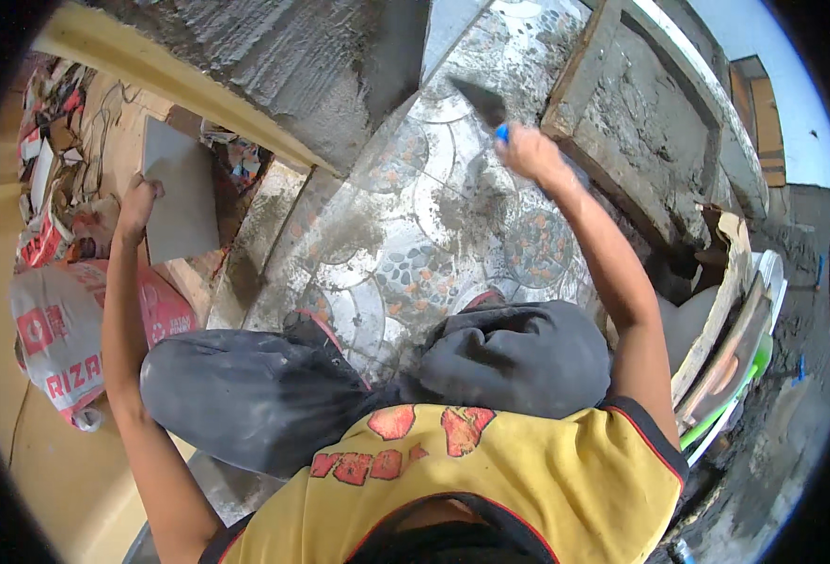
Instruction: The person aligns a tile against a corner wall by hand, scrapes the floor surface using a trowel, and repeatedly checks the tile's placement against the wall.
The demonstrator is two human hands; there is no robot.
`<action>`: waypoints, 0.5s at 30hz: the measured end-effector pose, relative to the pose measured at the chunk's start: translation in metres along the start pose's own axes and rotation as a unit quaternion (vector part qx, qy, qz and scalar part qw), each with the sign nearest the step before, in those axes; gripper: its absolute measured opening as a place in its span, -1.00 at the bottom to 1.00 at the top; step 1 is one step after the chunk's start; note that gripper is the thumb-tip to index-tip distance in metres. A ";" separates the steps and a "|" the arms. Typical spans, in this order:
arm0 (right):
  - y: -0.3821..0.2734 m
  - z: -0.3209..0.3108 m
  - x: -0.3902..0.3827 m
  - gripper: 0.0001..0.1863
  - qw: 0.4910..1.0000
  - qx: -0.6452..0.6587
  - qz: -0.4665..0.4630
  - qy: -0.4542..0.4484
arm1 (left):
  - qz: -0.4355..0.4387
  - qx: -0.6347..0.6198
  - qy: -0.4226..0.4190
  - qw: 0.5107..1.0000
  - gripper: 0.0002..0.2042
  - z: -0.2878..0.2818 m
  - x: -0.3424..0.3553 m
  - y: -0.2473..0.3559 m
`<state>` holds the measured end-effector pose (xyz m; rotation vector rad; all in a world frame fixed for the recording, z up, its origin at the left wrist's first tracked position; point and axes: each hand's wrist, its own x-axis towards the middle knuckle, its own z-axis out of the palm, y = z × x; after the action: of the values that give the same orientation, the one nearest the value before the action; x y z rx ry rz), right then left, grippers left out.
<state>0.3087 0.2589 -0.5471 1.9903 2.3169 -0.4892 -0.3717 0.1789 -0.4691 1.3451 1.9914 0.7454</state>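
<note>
My left hand (139, 205) is closed on the edge of a flat grey tile (181, 193), held upright out to the left. My right hand (533, 156) grips a trowel (481, 101) by its blue handle, with the dark pointed blade directed up and left over the patterned floor (424, 268). Just right of the trowel stands a wooden mixing box (642, 117) holding grey wet mortar. Ahead, between my hands, is a surface coated with combed grey mortar (311, 70).
A white and red sack (62, 324) slumps at the left beside torn packaging and scraps. To my right lean stacked boards and panels (730, 362), next to a cement-smeared area (791, 414). A pale yellow edge (189, 89) runs along the mortar-coated surface.
</note>
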 end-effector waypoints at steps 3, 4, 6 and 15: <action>-0.031 -0.002 -0.028 -0.48 0.988 0.004 -0.099 -0.122 | -0.072 0.005 -0.029 0.997 -0.89 0.011 -0.004 0.029; -0.014 0.013 -0.015 -0.49 0.995 0.000 -0.050 -0.085 | -0.094 -0.020 -0.020 0.995 -0.89 0.016 -0.002 0.039; 0.009 0.022 0.008 -0.51 0.999 0.023 0.032 -0.012 | -0.129 -0.040 -0.004 0.991 -0.89 0.013 -0.006 0.033; -0.057 -0.003 -0.027 -0.57 0.924 0.290 0.049 -0.245 | -0.114 -0.036 0.031 0.992 -0.90 0.016 -0.015 0.051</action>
<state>0.2588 0.2266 -0.5259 1.8513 1.8795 -1.6060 -0.3252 0.1830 -0.4393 1.0418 2.1022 0.7503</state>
